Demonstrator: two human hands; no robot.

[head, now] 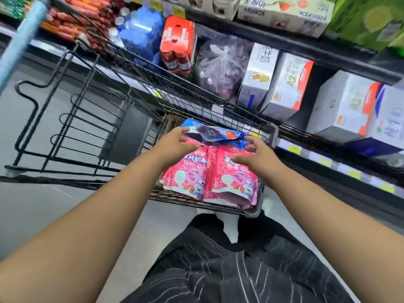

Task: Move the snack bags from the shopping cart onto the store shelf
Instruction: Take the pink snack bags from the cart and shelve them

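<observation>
As left hand [175,143] and right hand [256,154] hover, fingers [251,139] spread above bags [229,178].

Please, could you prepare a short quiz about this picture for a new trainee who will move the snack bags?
1. How many pink snack bags lie face up, side by side, in the shopping cart?
2. Which colour is mainly the top bag lying over them? A green, B blue, C yellow.
3. True or false: the left hand and the right hand both reach over the bags with open, spread fingers.

Key: 1 two; 2 B; 3 true.
</observation>
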